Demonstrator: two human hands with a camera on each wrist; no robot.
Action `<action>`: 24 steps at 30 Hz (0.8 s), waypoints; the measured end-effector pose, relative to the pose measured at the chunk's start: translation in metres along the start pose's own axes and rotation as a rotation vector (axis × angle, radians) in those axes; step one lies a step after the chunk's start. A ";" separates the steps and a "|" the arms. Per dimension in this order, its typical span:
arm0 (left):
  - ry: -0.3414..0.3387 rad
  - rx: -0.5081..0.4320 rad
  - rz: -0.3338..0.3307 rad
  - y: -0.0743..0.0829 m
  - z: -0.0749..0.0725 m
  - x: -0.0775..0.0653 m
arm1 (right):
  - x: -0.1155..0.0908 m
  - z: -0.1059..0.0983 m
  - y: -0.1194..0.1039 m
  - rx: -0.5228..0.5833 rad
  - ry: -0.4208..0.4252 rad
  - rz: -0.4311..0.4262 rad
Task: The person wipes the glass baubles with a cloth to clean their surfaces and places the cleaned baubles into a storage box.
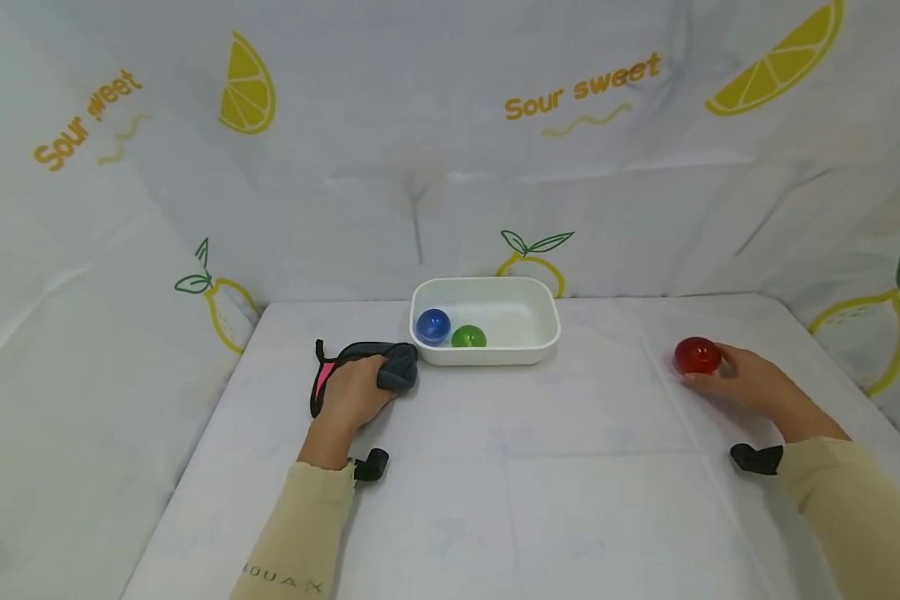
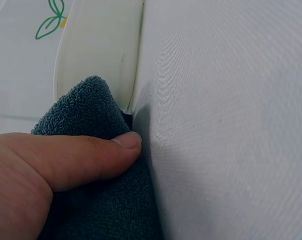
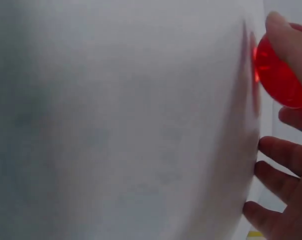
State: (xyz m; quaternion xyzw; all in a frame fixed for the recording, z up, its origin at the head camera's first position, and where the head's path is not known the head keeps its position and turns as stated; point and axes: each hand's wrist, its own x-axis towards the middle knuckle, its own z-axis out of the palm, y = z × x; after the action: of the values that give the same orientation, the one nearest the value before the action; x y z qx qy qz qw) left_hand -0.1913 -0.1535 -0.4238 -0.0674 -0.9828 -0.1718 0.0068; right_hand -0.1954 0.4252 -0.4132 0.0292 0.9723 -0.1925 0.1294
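Note:
My left hand [image 1: 354,392] grips a bunched blue-grey terry cloth [image 1: 398,367] at the table's left side. The thumb lies across its fuzzy fold [image 2: 91,107] in the left wrist view. Black edging and a pink patch show on the cloth's left part. Its folded end sits right at the left end of a white tray [image 1: 487,357]. In the tray's left half are a blue ball [image 1: 433,326] and a green ball [image 1: 468,337]. Far to the right, my right hand [image 1: 753,383] holds a clear red ball [image 1: 697,357] between thumb and index finger, close over the table.
A white cloth covers the table [image 1: 495,500]. Behind it hangs a white backdrop [image 1: 390,150] printed with lemons and lettering, which also runs along both sides. A black wrist mount [image 1: 372,465] sticks out from the left cuff and another black mount [image 1: 756,458] from the right.

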 end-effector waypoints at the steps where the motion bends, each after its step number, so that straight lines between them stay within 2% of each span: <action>1: 0.001 -0.001 0.001 0.000 0.000 0.000 | 0.001 0.001 0.002 0.000 0.004 0.002; 9: 0.025 -0.009 0.004 -0.001 -0.003 0.003 | 0.009 -0.002 0.001 0.059 0.031 0.004; 15: 0.009 -0.009 -0.002 -0.002 -0.001 0.001 | 0.005 0.001 -0.003 0.090 0.031 0.065; 20: 0.011 -0.010 0.003 -0.001 0.002 0.000 | 0.001 0.008 -0.010 0.142 0.094 0.083; 24: 0.009 -0.009 -0.005 -0.002 0.002 0.001 | 0.002 0.014 -0.027 0.202 0.135 0.099</action>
State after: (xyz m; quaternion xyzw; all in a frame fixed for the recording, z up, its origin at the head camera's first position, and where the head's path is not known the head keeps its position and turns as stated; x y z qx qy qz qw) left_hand -0.1928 -0.1549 -0.4262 -0.0642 -0.9822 -0.1764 0.0102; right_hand -0.1966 0.3950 -0.4162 0.1029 0.9519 -0.2802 0.0694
